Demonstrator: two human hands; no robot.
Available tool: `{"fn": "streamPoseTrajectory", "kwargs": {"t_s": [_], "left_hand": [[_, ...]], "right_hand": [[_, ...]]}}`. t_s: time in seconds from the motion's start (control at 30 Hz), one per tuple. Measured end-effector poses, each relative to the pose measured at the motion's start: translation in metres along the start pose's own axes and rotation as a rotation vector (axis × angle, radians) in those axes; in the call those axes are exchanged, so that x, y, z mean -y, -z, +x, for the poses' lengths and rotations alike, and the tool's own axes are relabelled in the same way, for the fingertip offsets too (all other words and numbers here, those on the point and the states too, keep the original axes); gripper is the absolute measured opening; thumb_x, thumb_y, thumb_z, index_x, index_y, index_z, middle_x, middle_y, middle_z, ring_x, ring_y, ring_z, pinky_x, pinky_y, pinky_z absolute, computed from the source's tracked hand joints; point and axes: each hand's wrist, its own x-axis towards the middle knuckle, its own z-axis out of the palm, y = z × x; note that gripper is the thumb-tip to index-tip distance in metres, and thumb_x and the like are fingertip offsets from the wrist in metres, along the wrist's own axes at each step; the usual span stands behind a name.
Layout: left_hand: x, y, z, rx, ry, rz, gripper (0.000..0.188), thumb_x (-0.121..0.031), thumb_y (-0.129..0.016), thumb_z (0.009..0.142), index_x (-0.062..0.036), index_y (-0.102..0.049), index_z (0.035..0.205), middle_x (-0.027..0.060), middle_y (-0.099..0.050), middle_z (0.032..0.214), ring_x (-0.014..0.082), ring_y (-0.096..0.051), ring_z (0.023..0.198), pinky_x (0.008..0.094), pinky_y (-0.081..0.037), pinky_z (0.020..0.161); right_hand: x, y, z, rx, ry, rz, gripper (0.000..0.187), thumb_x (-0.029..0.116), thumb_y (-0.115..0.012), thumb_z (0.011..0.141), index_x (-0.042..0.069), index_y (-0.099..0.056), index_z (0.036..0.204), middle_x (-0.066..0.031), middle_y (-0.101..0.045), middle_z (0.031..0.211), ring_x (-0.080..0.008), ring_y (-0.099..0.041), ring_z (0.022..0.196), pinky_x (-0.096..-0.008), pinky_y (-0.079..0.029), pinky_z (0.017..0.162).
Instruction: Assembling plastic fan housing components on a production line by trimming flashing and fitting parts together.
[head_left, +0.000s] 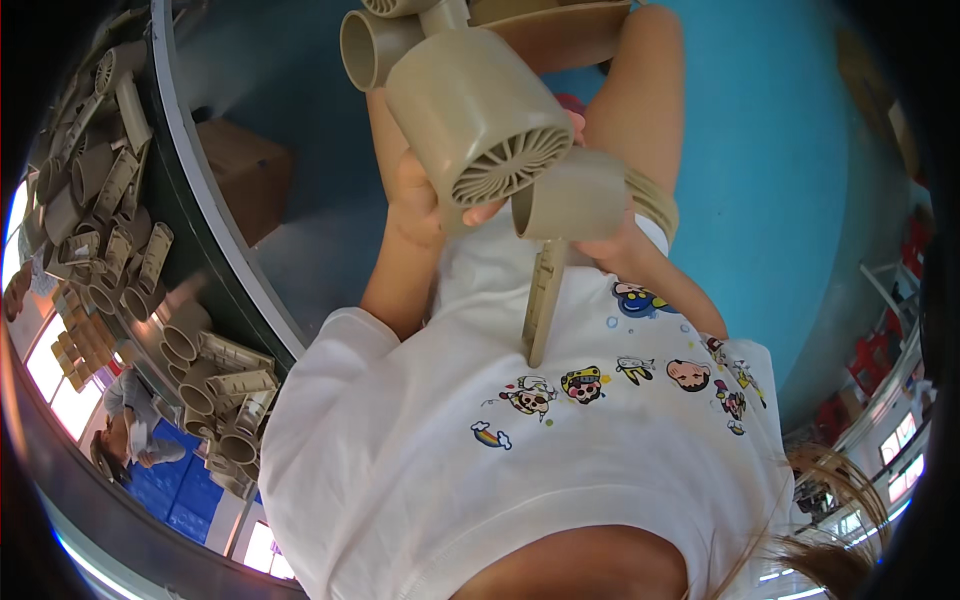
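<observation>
In front of my lap are several beige plastic housings shaped like hair dryer shells. The largest-looking one, a housing with a round slotted grille (pixel 478 105), is tilted with its grille end toward my chest. My left hand (pixel 413 195) is closed round its lower left side, and fingertips show beneath the grille. To its right sits a housing with a handle (pixel 580 195), its open round mouth facing left and its ribbed handle pointing toward my shirt. My right hand (pixel 612 243) grips it from the right, with its fingers partly hidden. More beige housings (pixel 375 48) show beyond at the top.
On the left, a dark conveyor-like table (pixel 205 255) with a pale metal edge carries piles of beige housings (pixel 110 190). A brown cardboard box (pixel 245 175) stands on the blue-green floor beside it. Another person (pixel 135 425) sits across the table. Red objects (pixel 875 355) lie far right.
</observation>
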Motion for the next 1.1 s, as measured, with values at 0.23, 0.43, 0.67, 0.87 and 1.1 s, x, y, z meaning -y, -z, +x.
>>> {"fn": "streamPoseTrajectory", "kwargs": {"t_s": [0.23, 0.43, 0.67, 0.87, 1.1], "left_hand": [[-0.003, 0.045, -0.023, 0.029, 0.118, -0.286, 0.025, -0.027, -0.043, 0.086, -0.0034, -0.046, 0.093, 0.026, -0.012, 0.133, 0.035, -0.034, 0.114, 0.0383, -0.039, 0.083], [-0.015, 0.052, 0.0, 0.425, 0.21, -0.47, 0.022, -0.025, -0.047, 0.084, -0.0036, -0.047, 0.09, 0.0234, -0.026, 0.12, 0.0355, -0.035, 0.113, 0.0387, -0.041, 0.081], [-0.003, 0.046, -0.022, 0.319, 0.092, -0.384, 0.026, -0.028, -0.053, 0.08, -0.0025, -0.049, 0.086, 0.0121, -0.044, 0.099, 0.0383, -0.04, 0.106, 0.0416, -0.04, 0.083], [0.006, 0.046, -0.031, 0.139, 0.074, -0.266, 0.035, -0.031, -0.059, 0.076, -0.0002, -0.05, 0.091, 0.0159, -0.048, 0.096, 0.0372, -0.044, 0.102, 0.0395, -0.041, 0.082], [0.016, 0.04, -0.044, 0.046, 0.151, -0.274, 0.053, -0.036, -0.06, 0.072, 0.0023, -0.046, 0.105, 0.0299, -0.041, 0.109, 0.0317, -0.047, 0.097, 0.0323, -0.045, 0.076]], "right_hand": [[-0.016, 0.003, 0.013, 0.088, -0.236, 0.777, 0.039, 0.013, -0.051, 0.081, 0.013, -0.041, 0.119, -0.0028, -0.044, 0.118, -0.0097, -0.052, 0.092, -0.0184, -0.045, 0.07], [-0.012, -0.02, 0.015, -0.269, -0.218, -0.066, 0.027, 0.015, -0.061, 0.075, 0.012, -0.052, 0.1, 0.0008, -0.056, 0.096, -0.0108, -0.058, 0.076, -0.0215, -0.046, 0.069], [-0.012, -0.024, 0.011, -0.568, -0.295, -0.047, 0.019, 0.006, -0.059, 0.074, 0.006, -0.053, 0.092, -0.0013, -0.059, 0.081, -0.0075, -0.055, 0.065, -0.019, -0.042, 0.053], [0.016, -0.05, -0.018, -0.623, 0.212, -0.495, 0.025, 0.019, -0.045, 0.084, 0.001, -0.043, 0.102, -0.0106, -0.054, 0.079, -0.0066, -0.039, 0.048, -0.0177, -0.031, 0.047], [0.001, -0.053, -0.056, -0.399, 0.188, -0.535, 0.016, 0.016, -0.037, 0.087, 0.002, -0.039, 0.093, -0.0164, -0.051, 0.084, -0.0101, -0.04, 0.049, -0.0194, -0.034, 0.048]]}}
